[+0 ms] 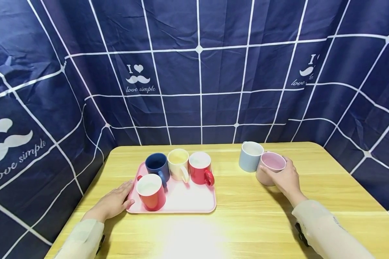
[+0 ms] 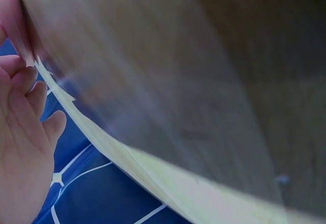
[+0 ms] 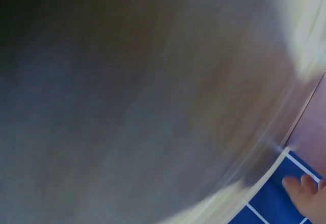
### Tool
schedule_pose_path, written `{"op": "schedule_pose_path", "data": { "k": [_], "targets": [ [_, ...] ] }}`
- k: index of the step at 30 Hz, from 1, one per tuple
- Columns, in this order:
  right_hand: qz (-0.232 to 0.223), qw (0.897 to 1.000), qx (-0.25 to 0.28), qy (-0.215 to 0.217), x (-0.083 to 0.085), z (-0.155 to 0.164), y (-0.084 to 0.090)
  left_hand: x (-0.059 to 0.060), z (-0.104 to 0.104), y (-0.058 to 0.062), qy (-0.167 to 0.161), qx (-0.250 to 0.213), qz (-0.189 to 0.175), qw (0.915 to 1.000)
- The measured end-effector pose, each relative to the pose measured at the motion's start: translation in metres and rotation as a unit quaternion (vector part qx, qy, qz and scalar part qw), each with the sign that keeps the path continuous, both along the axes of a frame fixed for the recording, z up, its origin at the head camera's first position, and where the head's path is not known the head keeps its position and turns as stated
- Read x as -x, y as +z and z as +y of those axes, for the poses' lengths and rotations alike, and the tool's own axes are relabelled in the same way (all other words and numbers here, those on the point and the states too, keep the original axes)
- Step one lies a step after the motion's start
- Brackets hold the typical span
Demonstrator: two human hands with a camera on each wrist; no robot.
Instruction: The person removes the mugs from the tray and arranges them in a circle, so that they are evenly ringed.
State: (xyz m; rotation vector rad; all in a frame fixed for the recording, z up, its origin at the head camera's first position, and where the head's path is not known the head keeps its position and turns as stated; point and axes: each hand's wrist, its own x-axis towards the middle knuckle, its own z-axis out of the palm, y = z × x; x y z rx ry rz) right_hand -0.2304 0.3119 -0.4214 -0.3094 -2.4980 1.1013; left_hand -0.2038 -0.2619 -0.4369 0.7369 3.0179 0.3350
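Head view, left to right: left hand (image 1: 114, 203) flat with straight fingers on the wooden table (image 1: 246, 223), touching the left edge of the pink rectangular plastic tray (image 1: 188, 201). Tray sits left of table centre, carrying four ceramic mugs: red mug (image 1: 151, 192) at its front-left, navy mug (image 1: 157, 165), cream mug (image 1: 178, 163), second red mug (image 1: 200, 167) along its back edge. Pale blue mug (image 1: 250, 156) stands near the table's back edge, right of centre, touching the pink ceramic mug (image 1: 269, 168). Right hand (image 1: 286, 178) wraps the pink mug. Wrist views blurred.
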Motion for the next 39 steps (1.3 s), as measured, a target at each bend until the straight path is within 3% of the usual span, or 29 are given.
{"op": "schedule_pose_path", "data": {
  "k": [11, 19, 28, 39],
  "targets": [
    [0.013, 1.000, -0.009, -0.011, 0.008, 0.009, 0.036, 0.002, -0.002, -0.005, -0.006, -0.008, 0.017, 0.9998],
    [0.053, 0.998, -0.033, -0.017, 0.020, 0.002, 0.070, 0.001, 0.000, -0.002, 0.004, -0.003, -0.003, 1.0000],
    [0.100, 0.994, -0.047, 0.012, 0.030, -0.033, 0.099, 0.000, 0.000, -0.001, 0.003, -0.005, -0.002, 1.0000],
    [0.115, 0.988, -0.053, 0.085, 0.039, -0.099, 0.103, 0.001, -0.001, -0.001, 0.000, -0.004, 0.002, 1.0000]
  ]
}}
